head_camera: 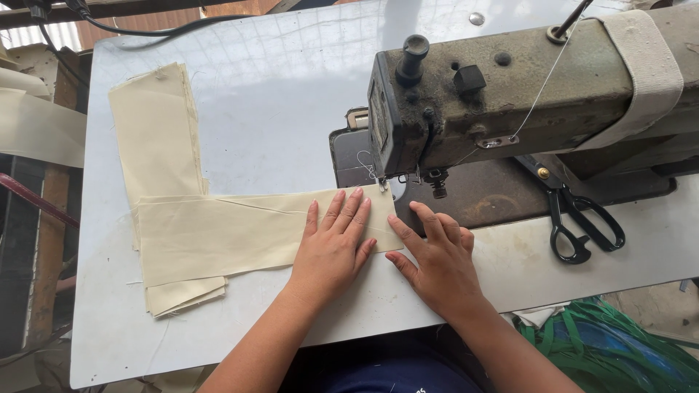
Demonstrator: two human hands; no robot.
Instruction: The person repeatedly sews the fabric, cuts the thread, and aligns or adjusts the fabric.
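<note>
Our left hand (333, 247) flat on the cream fabric strip (240, 234), fingers spread, right hand (437, 260) beside it, fingers splayed at the strip's edge, sewing machine (524, 94) just ahead.

Glossy white table (277, 80) – daylight glare, wooden beam (145, 7).

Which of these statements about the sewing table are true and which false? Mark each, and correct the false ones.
1. The left hand lies flat on the cream fabric strip. True.
2. The right hand holds the scissors. False: the scissors lie untouched on the table, right of the hand.
3. A stack of fabric pieces lies under the strip's far end. True.
4. The sewing machine is bright red. False: it is a worn, dull olive-grey.
</note>
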